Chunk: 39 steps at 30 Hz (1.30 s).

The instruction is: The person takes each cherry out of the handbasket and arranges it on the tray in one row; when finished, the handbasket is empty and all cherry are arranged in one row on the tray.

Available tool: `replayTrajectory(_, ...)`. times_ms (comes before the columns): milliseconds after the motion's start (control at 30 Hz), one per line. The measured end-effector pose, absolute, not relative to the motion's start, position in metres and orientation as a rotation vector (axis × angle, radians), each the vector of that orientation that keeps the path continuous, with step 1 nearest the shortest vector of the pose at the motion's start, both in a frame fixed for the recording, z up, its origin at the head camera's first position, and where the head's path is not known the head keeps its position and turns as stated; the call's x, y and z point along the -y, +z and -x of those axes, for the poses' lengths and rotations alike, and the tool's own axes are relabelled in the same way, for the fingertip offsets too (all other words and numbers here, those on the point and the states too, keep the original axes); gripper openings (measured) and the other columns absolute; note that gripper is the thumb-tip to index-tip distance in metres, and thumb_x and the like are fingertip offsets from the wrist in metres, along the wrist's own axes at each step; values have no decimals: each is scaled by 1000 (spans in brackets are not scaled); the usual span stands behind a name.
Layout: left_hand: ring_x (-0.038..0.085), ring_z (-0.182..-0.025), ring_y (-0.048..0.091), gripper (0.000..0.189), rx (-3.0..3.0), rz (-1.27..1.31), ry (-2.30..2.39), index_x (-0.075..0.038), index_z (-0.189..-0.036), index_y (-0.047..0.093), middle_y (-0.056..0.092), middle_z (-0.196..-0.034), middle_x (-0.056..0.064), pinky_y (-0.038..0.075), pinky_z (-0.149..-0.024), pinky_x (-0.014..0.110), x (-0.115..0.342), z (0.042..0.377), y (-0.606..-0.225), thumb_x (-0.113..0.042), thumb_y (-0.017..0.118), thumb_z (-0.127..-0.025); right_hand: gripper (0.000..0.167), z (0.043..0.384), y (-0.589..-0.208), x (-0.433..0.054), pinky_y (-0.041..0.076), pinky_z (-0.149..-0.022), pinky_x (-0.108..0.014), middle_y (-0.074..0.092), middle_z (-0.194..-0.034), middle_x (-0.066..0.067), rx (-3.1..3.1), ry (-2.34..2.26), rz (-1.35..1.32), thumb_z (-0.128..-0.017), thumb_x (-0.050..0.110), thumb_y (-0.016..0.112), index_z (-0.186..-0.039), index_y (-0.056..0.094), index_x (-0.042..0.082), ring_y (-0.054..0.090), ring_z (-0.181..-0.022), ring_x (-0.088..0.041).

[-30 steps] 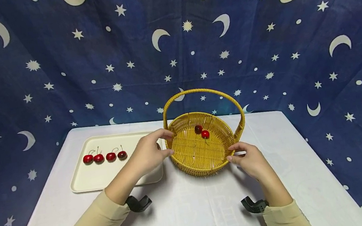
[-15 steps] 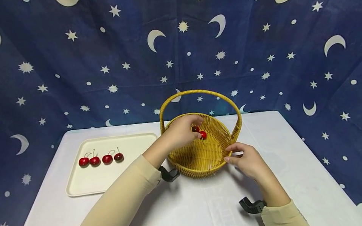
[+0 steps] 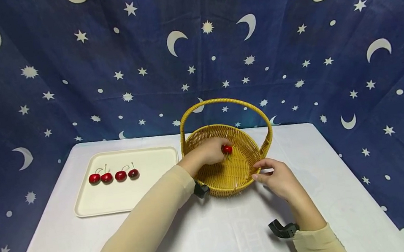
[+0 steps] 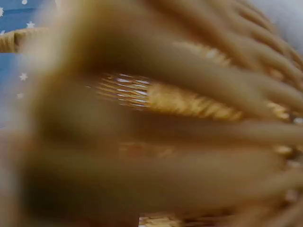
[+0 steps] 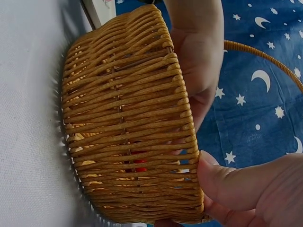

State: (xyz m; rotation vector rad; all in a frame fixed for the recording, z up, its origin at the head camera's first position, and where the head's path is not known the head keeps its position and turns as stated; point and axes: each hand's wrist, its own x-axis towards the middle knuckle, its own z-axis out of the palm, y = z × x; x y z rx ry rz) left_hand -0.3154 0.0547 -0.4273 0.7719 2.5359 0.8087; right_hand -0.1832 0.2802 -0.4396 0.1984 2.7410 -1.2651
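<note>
A yellow wicker basket (image 3: 243,167) with a tall arched handle stands on the table. My left hand (image 3: 209,151) reaches down inside it, fingers bent at a bright red cherry (image 3: 227,150). The darker cherry that lay beside it is hidden behind this hand. I cannot tell whether the fingers hold a cherry; the left wrist view is blurred. On the basket's near right side, my right hand (image 3: 278,177) pinches the rim, its thumb (image 5: 222,182) against the edge in the right wrist view. There, a bit of red shows through the weave.
A cream rectangular tray (image 3: 149,192) lies left of the basket, bearing several cherries (image 3: 107,178) with stems in a row. White cloth (image 3: 235,232) covers the table. Behind hangs a dark blue curtain (image 3: 154,51) with moons and stars. Black wrist mounts sit under both wrists.
My left hand has gone from the basket's left rim rightward and down into the basket, now covering the darker cherry. The right hand has stayed at the rim.
</note>
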Motion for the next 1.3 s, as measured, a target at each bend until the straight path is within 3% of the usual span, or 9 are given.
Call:
replayTrajectory(200,27,-129,56,79,-2447,-759,893,-16,-162,48,57,-160,12,46,-109,42,-55,317,-446,2,73,-89,36,183,-439,-282,60,-84,-39,69,-135,-20,-2743,-1278,-199,-97,20,82,-129,72,9,72,-119,-37)
replayTrajectory(300,27,-128,57,77,-2454,-756,898,-17,-161,50,58,-158,11,47,-110,41,-55,318,-454,-1,75,-90,36,183,-440,-281,60,-85,-39,69,-136,-20,-2732,-1286,-196,-96,21,82,-129,72,9,72,-120,-38)
replayTrajectory(467,24,-127,61,60,-2496,-831,848,-18,-150,64,67,-147,8,49,-113,40,-58,318,-460,-2,75,-93,35,182,-441,-281,60,-85,-40,70,-135,-19,-2736,-1284,-200,-96,21,82,-128,73,10,73,-119,-37)
replayTrajectory(633,22,-114,66,35,-2543,-856,799,-17,-128,76,75,-125,6,54,-106,40,-60,317,-463,-2,75,-96,35,182,-440,-280,61,-85,-40,70,-136,-20,-2740,-1284,-201,-96,20,83,-127,73,10,73,-118,-37)
replayTrajectory(733,22,-106,66,26,-2576,-853,754,-18,-119,77,76,-115,5,55,-101,39,-60,315,-464,-6,77,-97,35,183,-440,-280,61,-85,-40,69,-137,-20,-2743,-1282,-197,-95,21,83,-127,73,10,73,-118,-38)
replayTrajectory(900,18,-100,64,21,-2602,-876,722,-19,-118,74,73,-109,1,54,-96,36,-61,309,-459,-18,79,-98,34,182,-440,-280,61,-86,-41,70,-136,-20,-2746,-1275,-202,-96,20,82,-127,73,10,73,-119,-38)
replayTrajectory(1067,16,-100,65,20,-2571,-938,873,-16,-116,71,73,-110,1,54,-93,35,-59,298,-441,-19,79,-99,34,181,-441,-279,60,-84,-38,70,-136,-20,-2740,-1284,-202,-96,20,82,-127,73,9,73,-118,-37)
replayTrajectory(1300,21,-119,67,25,-2509,-960,1100,-17,-123,70,74,-123,3,53,-107,43,-39,279,-418,-14,78,-99,33,182,-441,-279,59,-83,-35,70,-135,-20,-2746,-1289,-200,-95,19,82,-125,73,9,73,-116,-37)
